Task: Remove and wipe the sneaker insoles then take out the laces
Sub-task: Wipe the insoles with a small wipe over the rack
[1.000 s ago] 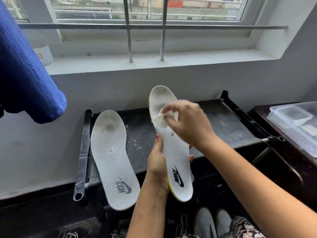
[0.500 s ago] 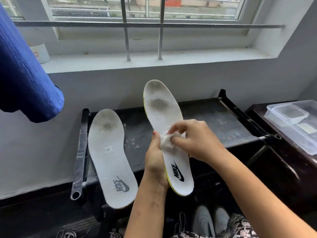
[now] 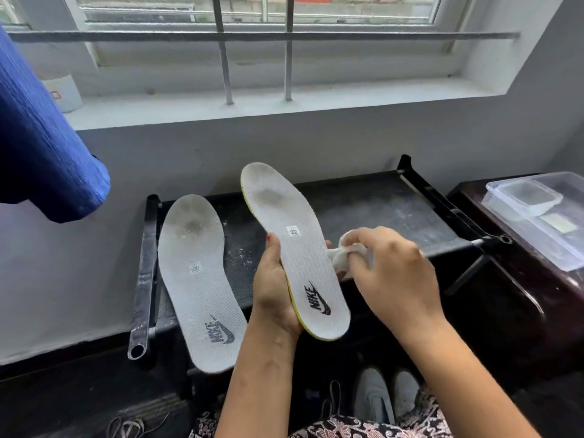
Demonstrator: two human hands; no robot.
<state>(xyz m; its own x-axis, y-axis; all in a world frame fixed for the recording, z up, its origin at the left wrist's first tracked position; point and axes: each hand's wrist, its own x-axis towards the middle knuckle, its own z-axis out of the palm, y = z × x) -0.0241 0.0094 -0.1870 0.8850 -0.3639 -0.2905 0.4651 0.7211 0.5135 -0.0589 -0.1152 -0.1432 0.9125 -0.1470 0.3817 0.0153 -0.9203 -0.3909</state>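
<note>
left hand [image 3: 275, 289]: you are holding the held insole [image 3: 294, 235] by its heel half. Your thumb is lying straight along its left edge, and your other fingers are curling round behind it.
held insole: it is tilting up over the black rack [image 3: 379, 210], toe end far, heel end near you. It is long and rounded like a foot. Its top is white bumpy cloth with a grey smudge near the toe, a small square sticker in the middle and a black logo at the heel. A thin yellow foam edge is showing on the left.
right hand [image 3: 395, 273]: your curled fingers are pinching a small wipe [image 3: 344, 257] right at the insole's right edge. You cannot tell if it is touching.
wipe: it is white, soft and scrunched into a lump.
second insole [image 3: 199, 279]: it is lying flat on the left part of the rack, with its heel end sticking out over the near edge. It has the same white bumpy cloth and a grey smudge.
rack: it has black tubes and a dusty cloth top with white crumbs.
sneakers [image 3: 373, 396]: a grey pair is sitting low down, near you, between your arms.
blue cloth [image 3: 47, 147]: it is hanging far left, with fine ribs.
plastic boxes [image 3: 543, 216]: they are clear, sitting on the right.
</note>
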